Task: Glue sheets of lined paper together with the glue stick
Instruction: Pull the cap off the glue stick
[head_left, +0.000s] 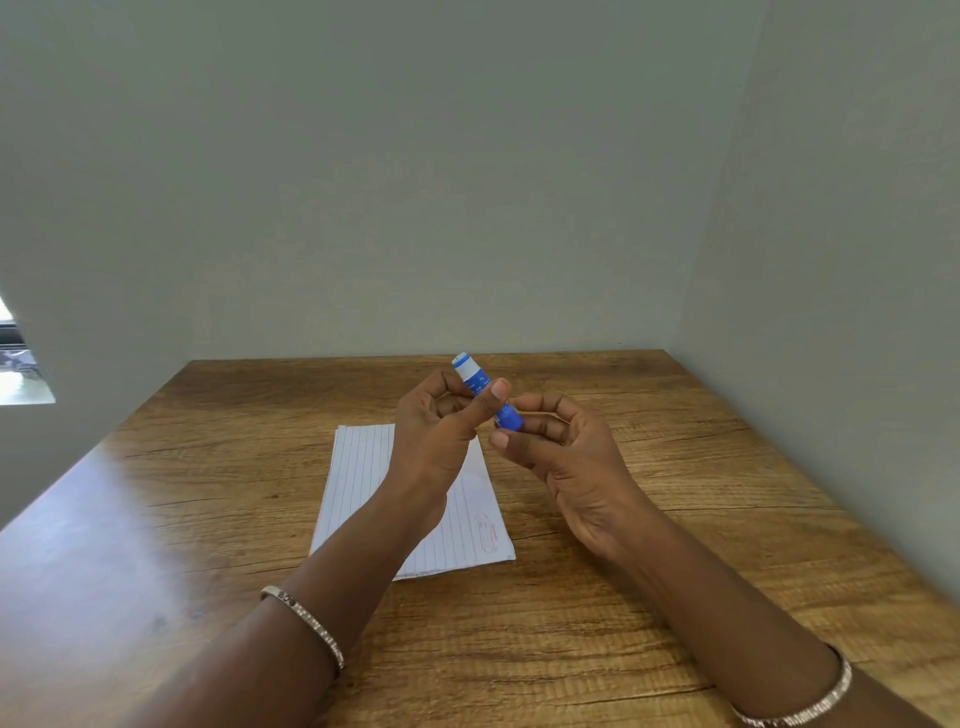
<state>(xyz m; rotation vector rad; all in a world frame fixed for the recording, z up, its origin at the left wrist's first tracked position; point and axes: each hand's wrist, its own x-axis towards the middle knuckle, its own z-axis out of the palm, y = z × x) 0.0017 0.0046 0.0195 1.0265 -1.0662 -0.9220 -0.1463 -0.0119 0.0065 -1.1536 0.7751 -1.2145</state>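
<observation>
A blue and white glue stick (475, 378) is held tilted above the table, its white end pointing up and away. My left hand (441, 431) grips its middle between thumb and curled fingers. My right hand (561, 452) has its fingers curled round the blue lower end (510, 417). Under my hands, sheets of lined paper (358, 483) lie in a stack on the wooden table (675, 519), partly hidden by my left forearm. A red stamp mark (488, 535) shows near the stack's near right corner.
The table stands in a corner, with grey walls close behind it (415, 208) and to its right (831, 260). A window opening (21, 364) shows at the far left. Both wrists wear silver bracelets (306, 621).
</observation>
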